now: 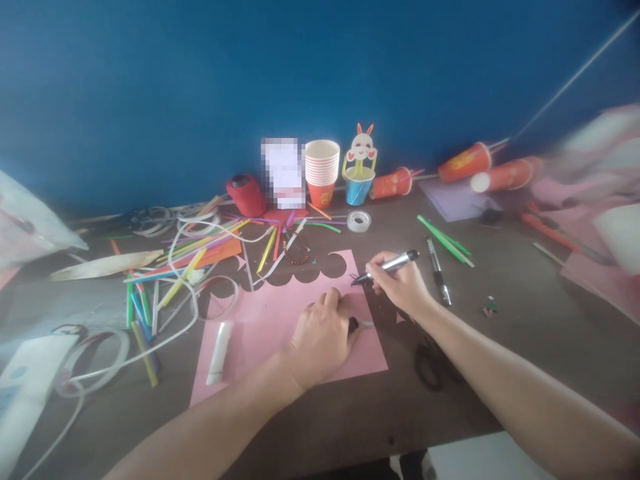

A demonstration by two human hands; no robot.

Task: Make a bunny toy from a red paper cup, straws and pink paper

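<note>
- Head view: the pink paper sheet lay flat on the tabletop, scalloped edge away from the person.
- It looked light, thin and limp, likely to crease or tear at the points between scallops; its straight near edge seemed the safer hold.
- The left hand pressed palm-down on the sheet, fingers curled; a black-ended object showed by the thumb, whether gripped I could not tell.
- The right hand, just off the sheet's right edge, was closed in a writing grip around a silver marker, probably smooth and rigid.
- Beyond the sheet stood nested paper cups and a blue paper cup holding yellow strips beneath a rabbit cut-out.
- Beyond the sheet, farther right, red paper cups lay tipped; their insides were hidden.
</note>
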